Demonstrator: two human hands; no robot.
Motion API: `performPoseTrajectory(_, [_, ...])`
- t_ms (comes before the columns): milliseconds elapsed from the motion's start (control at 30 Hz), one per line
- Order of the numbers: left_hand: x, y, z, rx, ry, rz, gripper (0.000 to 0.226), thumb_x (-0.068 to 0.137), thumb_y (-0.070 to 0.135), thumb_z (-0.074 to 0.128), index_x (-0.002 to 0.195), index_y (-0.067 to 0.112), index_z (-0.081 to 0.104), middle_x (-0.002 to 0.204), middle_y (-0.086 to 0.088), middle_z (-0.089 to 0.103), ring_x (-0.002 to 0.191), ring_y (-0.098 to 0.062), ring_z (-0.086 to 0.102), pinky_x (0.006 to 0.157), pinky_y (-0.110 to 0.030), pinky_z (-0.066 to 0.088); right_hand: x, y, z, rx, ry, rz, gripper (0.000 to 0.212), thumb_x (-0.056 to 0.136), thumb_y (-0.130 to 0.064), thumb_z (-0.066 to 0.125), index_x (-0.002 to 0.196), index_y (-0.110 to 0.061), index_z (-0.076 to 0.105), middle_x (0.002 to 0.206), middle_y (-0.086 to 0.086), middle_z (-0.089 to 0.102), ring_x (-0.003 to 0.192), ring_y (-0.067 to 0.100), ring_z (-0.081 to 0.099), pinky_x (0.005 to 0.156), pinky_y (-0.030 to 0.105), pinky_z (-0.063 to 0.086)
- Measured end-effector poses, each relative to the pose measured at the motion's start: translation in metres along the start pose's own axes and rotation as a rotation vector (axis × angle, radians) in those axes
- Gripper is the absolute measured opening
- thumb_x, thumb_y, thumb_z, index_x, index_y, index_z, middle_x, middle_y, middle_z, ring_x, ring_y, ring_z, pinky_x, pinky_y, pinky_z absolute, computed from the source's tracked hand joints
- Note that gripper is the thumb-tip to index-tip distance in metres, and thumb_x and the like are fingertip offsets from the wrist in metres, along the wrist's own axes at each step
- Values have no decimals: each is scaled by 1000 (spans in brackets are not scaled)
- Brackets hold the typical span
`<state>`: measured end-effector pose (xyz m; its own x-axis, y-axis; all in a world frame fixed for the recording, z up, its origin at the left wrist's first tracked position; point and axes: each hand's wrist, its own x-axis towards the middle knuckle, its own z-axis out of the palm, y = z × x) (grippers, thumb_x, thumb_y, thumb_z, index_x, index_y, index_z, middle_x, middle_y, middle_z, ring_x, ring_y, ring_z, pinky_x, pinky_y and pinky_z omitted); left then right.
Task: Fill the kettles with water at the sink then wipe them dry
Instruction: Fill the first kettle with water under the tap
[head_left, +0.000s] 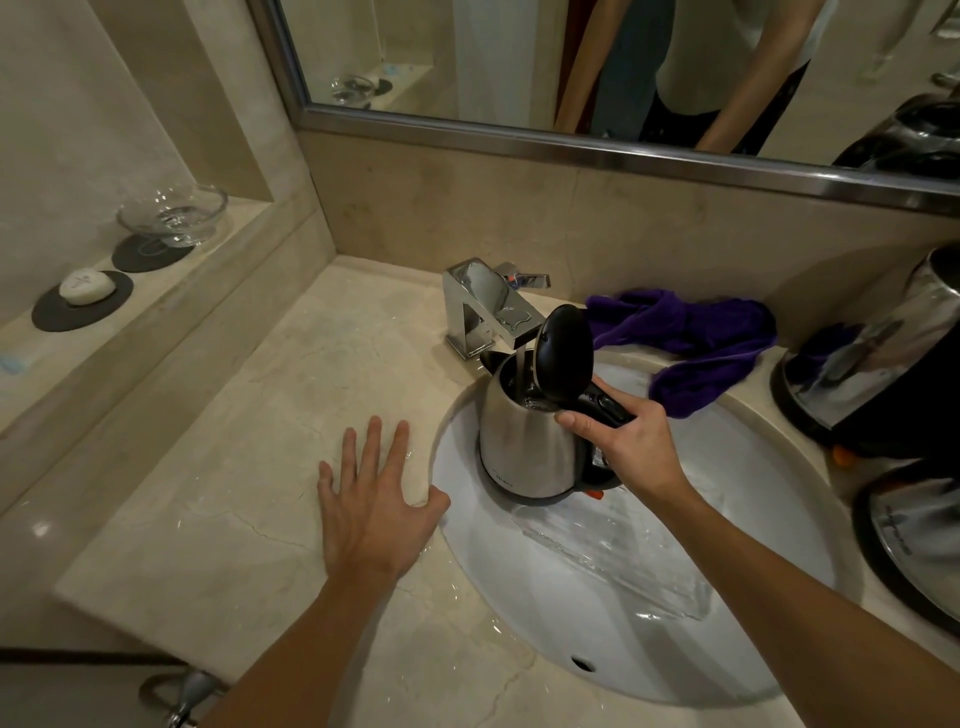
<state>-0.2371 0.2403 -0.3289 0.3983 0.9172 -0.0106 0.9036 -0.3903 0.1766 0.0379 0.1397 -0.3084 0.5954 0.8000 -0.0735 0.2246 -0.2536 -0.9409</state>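
The right hand (631, 441) grips the handle of the steel kettle (524, 441), lid up, under the faucet (480, 306). The left hand (371, 499) lies spread flat on the desk (234, 467), left of the sink (675, 649).

Wet marble counter (249, 483) around the sink basin (769, 467).
Behind the basin lies a purple cloth (696, 332) beside the faucet (480, 306); right of it stand two steel kettles (872, 358) (914, 540); left of it a flat left hand (371, 512) rests.
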Motion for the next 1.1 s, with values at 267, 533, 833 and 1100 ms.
performPoseTrajectory(267, [0, 1, -1, -12, -1, 1, 90, 80, 70, 27, 162, 38, 4, 170, 5, -4, 157, -21, -7, 125, -51, 2, 0, -1, 1, -7, 7, -14, 88, 65, -60, 80, 144, -28, 60, 124, -2, 73, 121, 19, 64, 105, 45, 54])
performPoseTrajectory(533, [1, -2, 2, 0, 3, 7, 92, 78, 72, 24, 162, 38, 5, 171, 4, -2, 157, -22, -6, 125, -52, 4, -2, -4, 1, 12, 11, -15, 87, 65, -57, 80, 144, -26, 60, 128, -2, 71, 123, 20, 63, 106, 44, 54])
performPoseTrajectory(833, [1, -2, 2, 19, -9, 16, 90, 85, 73, 33, 162, 37, 3, 171, 4, -4, 157, -22, -7, 125, -52, 4, -1, -2, 0, 18, -2, -6, 91, 63, -64, 81, 145, -28, 59, 126, -3, 72, 123, 18, 63, 106, 46, 54])
performPoseTrajectory(1100, [1, -2, 2, 8, 6, 11, 95, 75, 75, 19, 162, 37, 8, 171, 3, 1, 157, -23, -3, 124, -53, 6, -1, -1, 0, 19, -6, -11, 89, 65, -60, 81, 145, -27, 59, 126, -3, 72, 122, 17, 64, 105, 43, 54])
